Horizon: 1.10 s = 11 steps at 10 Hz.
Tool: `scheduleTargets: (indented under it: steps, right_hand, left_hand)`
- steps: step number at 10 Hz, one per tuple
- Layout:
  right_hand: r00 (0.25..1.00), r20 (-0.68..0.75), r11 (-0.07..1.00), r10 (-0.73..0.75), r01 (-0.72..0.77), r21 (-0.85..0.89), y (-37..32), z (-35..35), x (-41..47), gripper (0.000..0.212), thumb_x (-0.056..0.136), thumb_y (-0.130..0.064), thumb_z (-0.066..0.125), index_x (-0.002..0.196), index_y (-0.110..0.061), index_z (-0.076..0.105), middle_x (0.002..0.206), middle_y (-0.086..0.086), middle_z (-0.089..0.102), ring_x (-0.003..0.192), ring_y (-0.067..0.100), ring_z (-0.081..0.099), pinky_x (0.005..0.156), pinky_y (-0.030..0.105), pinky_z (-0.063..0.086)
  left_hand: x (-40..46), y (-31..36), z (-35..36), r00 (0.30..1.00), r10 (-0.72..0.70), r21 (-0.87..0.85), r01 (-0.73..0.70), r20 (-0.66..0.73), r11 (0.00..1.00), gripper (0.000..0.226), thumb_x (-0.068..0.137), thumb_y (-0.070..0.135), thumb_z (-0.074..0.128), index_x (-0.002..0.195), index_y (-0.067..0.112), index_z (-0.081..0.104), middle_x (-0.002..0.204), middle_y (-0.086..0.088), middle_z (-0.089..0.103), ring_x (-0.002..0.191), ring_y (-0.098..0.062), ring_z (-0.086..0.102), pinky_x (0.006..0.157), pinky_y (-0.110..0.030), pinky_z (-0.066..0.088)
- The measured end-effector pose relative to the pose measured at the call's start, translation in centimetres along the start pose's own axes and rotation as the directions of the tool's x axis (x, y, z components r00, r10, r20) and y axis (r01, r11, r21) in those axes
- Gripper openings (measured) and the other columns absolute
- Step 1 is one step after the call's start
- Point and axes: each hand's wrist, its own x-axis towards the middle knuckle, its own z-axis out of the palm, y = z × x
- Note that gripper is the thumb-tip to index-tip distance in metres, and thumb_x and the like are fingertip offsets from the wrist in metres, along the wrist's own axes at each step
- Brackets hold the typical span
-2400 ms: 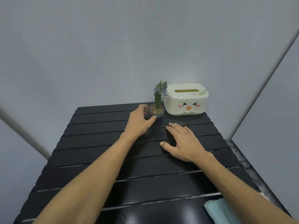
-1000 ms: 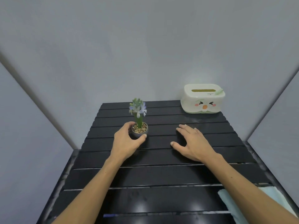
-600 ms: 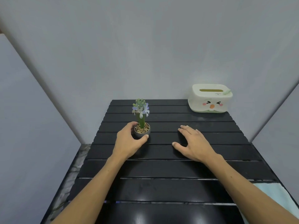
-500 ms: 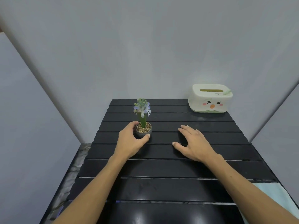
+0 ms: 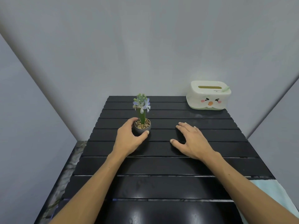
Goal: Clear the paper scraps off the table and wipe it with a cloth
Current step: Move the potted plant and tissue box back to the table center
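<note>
A black slatted table (image 5: 161, 165) fills the lower view, with no paper scraps visible on it. My left hand (image 5: 129, 139) curls around a small grey pot holding a plant with pale blue flowers (image 5: 142, 123), standing upright left of the table's middle. My right hand (image 5: 192, 141) lies flat on the slats, fingers spread, holding nothing. A light blue cloth (image 5: 268, 191) lies at the near right edge, partly hidden by my right forearm.
A white tissue box with a cartoon face (image 5: 208, 96) stands at the far right corner. Grey walls close in behind and on both sides. A strip of marbled floor (image 5: 72, 160) shows along the table's left edge.
The potted plant went from beside the tissue box to left of the table's middle in my left hand. Over the last half second the hands hardly moved.
</note>
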Motion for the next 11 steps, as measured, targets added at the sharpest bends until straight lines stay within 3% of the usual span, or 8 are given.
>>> scheduleTargets:
  steps: [2, 4, 6, 7, 8, 9, 10, 11]
  right_hand:
    - [1.0, 0.002, 1.0, -0.004, 0.004, 0.002, 0.0, -0.1, 0.0, 0.076, 0.092, -0.063, 0.048, 0.153, -0.02, 0.035, 0.162, -0.005, 0.027, 0.15, 0.012, 0.017, 0.124, 0.038, 0.01]
    - [1.0, 0.003, 0.999, -0.002, 0.002, 0.032, 0.1, -0.4, -0.3, 0.078, 0.091, -0.064, 0.047, 0.154, -0.021, 0.032, 0.163, -0.005, 0.026, 0.151, 0.013, 0.015, 0.124, 0.037, 0.009]
    - [0.999, -0.032, 0.998, 0.041, -0.039, 0.058, 1.6, -1.7, -1.5, 0.082, 0.09, -0.065, 0.047, 0.155, -0.019, 0.029, 0.163, -0.002, 0.027, 0.15, 0.014, 0.017, 0.124, 0.037, 0.012]
    - [0.994, -0.065, 0.985, 0.089, -0.078, 0.156, 2.9, -2.9, -2.3, 0.083, 0.09, -0.062, 0.053, 0.155, -0.019, 0.028, 0.161, -0.001, 0.029, 0.148, 0.015, 0.024, 0.121, 0.033, 0.019]
    - [0.982, -0.075, 0.954, 0.173, -0.148, 0.262, 4.8, -4.1, -2.7, 0.084, 0.088, -0.062, 0.056, 0.156, -0.021, 0.026, 0.161, -0.001, 0.03, 0.147, 0.016, 0.028, 0.118, 0.034, 0.026]
    - [0.962, -0.086, 0.913, 0.26, -0.216, 0.345, 7.1, -5.2, -2.6, 0.085, 0.088, -0.061, 0.059, 0.156, -0.023, 0.025, 0.162, -0.001, 0.027, 0.147, 0.017, 0.026, 0.116, 0.035, 0.025]
    - [0.939, -0.137, 0.885, 0.314, -0.238, 0.401, 9.3, -6.3, -1.7, 0.084, 0.087, -0.057, 0.063, 0.155, -0.023, 0.026, 0.16, -0.001, 0.031, 0.145, 0.019, 0.031, 0.111, 0.033, 0.028]
    - [0.921, -0.145, 0.869, 0.362, -0.277, 0.41, 11.8, -7.0, 0.1, 0.088, 0.084, -0.061, 0.064, 0.154, -0.022, 0.028, 0.157, 0.001, 0.036, 0.141, 0.022, 0.037, 0.111, 0.038, 0.033]
  left_hand:
    - [-0.1, -0.1, -0.1, 1.0, 0.004, 0.02, -0.005, 0.01, 1.0, 0.067, 0.075, 0.045, 0.079, 0.133, 0.025, 0.053, 0.125, 0.012, 0.062, 0.114, -0.004, 0.057, 0.101, -0.027, 0.046]
    - [-1.2, -0.6, -0.5, 0.999, -0.048, 0.056, 0.047, 0.017, 0.997, 0.097, 0.069, 0.057, 0.079, 0.147, 0.021, 0.033, 0.145, 0.005, 0.042, 0.125, -0.006, 0.046, 0.103, -0.028, 0.04]
    - [-4.5, 0.2, -0.5, 0.997, -0.005, 0.097, 0.013, -0.075, 0.995, 0.085, 0.07, 0.052, 0.081, 0.137, 0.02, 0.038, 0.131, 0.006, 0.038, 0.117, -0.008, 0.047, 0.092, -0.026, 0.041]
    - [-6.0, 1.3, 0.4, 0.996, 0.052, 0.084, -0.045, -0.074, 0.995, 0.077, 0.072, 0.053, 0.079, 0.131, 0.025, 0.039, 0.125, 0.01, 0.04, 0.114, -0.002, 0.047, 0.093, -0.024, 0.041]
    - [-6.2, 3.1, 2.4, 0.993, 0.122, 0.041, -0.122, 0.011, 0.992, 0.071, 0.075, 0.055, 0.075, 0.131, 0.03, 0.038, 0.125, 0.013, 0.043, 0.118, 0.002, 0.046, 0.098, -0.023, 0.041]
    - [-4.8, 5.4, 5.2, 0.975, 0.182, 0.012, -0.185, 0.129, 0.983, 0.079, 0.079, 0.059, 0.07, 0.142, 0.028, 0.034, 0.137, 0.017, 0.041, 0.128, 0.005, 0.039, 0.105, -0.023, 0.038]
    - [-2.2, 7.3, 8.4, 0.961, 0.175, -0.003, -0.178, 0.213, 0.984, 0.091, 0.079, 0.066, 0.064, 0.151, 0.026, 0.026, 0.15, 0.013, 0.034, 0.136, -0.001, 0.034, 0.112, -0.032, 0.036]
    - [1.1, 8.8, 11.7, 0.958, 0.117, -0.024, -0.115, 0.261, 0.993, 0.098, 0.077, 0.068, 0.064, 0.153, 0.027, 0.02, 0.158, 0.008, 0.028, 0.142, -0.008, 0.03, 0.115, -0.039, 0.033]
